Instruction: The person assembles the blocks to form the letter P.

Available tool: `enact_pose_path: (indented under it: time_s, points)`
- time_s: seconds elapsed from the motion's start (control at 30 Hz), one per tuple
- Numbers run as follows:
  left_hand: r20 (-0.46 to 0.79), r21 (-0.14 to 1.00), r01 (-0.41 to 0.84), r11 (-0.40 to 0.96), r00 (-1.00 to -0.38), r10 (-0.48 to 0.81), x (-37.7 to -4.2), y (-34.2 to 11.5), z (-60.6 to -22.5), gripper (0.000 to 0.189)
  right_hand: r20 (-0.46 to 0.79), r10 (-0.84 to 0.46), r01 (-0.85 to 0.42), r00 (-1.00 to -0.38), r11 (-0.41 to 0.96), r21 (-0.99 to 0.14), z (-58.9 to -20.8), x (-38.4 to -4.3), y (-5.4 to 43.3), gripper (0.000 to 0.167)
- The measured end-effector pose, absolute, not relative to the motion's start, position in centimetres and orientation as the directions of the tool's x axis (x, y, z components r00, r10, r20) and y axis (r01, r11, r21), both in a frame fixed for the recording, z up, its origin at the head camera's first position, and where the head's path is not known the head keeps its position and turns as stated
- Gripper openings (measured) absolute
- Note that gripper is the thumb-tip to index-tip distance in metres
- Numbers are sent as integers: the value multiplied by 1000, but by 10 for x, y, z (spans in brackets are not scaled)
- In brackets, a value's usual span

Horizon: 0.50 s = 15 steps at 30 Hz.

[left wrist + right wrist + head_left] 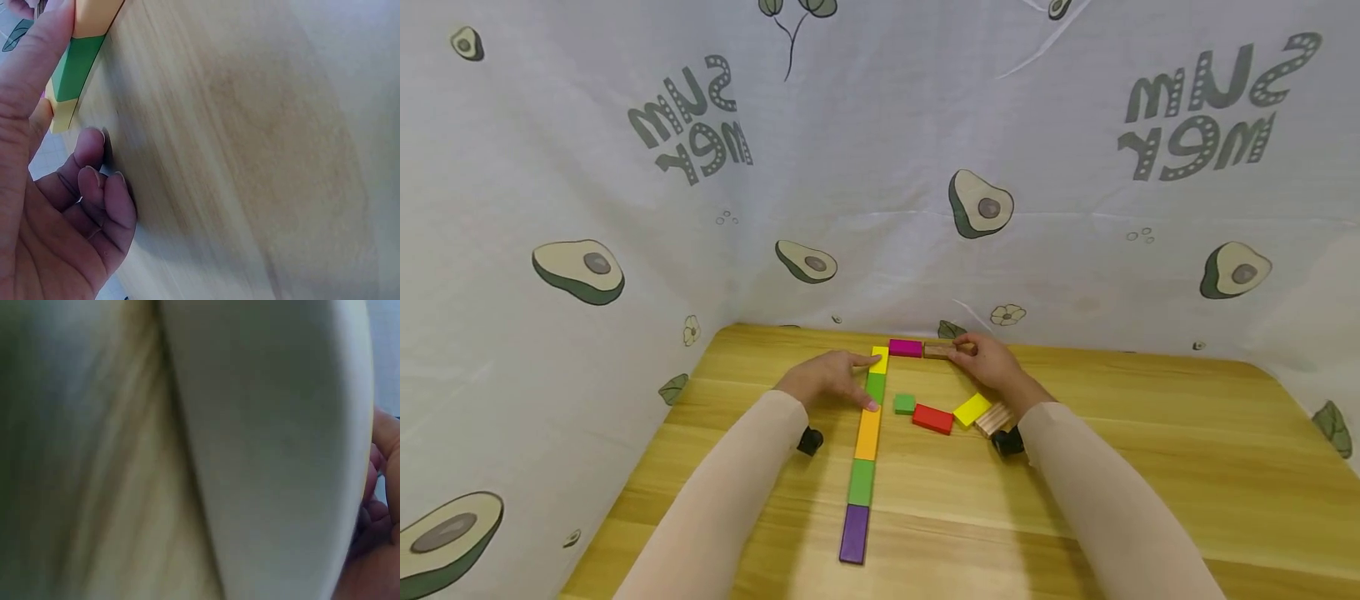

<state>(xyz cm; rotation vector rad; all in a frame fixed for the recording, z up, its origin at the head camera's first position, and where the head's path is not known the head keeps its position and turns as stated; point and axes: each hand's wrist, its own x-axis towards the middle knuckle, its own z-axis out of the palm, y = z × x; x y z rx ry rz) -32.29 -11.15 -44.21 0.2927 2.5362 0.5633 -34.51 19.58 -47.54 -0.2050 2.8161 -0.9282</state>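
Note:
My left hand [833,375] reaches over a straight row of flat colored blocks, its index fingertip on the yellow block [882,367] at the far end. Its thumb touches the row near the green block [876,387] and orange block [868,435]. In the left wrist view the other fingers [119,203] curl loosely above the table. My right hand [992,364] pinches the right end of a brown wooden block [937,351], which lies in line with a magenta block [906,348]. The right wrist view shows that hand [381,550] only at its edge.
Nearer me, the row continues with a green block [861,482] and a purple block [853,534]. Between my arms lie a small green block [905,404], a red block [932,418], a yellow block [972,410] and striped wooden pieces [992,419]. A patterned curtain [880,167] hangs behind the table.

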Motion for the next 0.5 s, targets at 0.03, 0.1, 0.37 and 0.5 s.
enact_pose_path:
  time_s: [0.03,0.1,0.37,0.5]
  points:
    - [-443,445,94,891,-841,310,-323,-111,-442,95,-105,-185,-89,-977,803,-589,-476,-346,196,49]
    - [-443,444,92,891,-842,307,-324,-110,-442,96,-91,-183,-97,-979,809,-579,-477,-349,196,49]
    - [-450,440,79,895,-843,295,-326,-110,-444,97,-98,-178,-91,-979,818,-568,-477,-350,194,49]
    - [-451,448,74,891,-842,296,-325,-111,-445,97,-114,-168,-76,-979,822,-565,-477,-348,192,49]
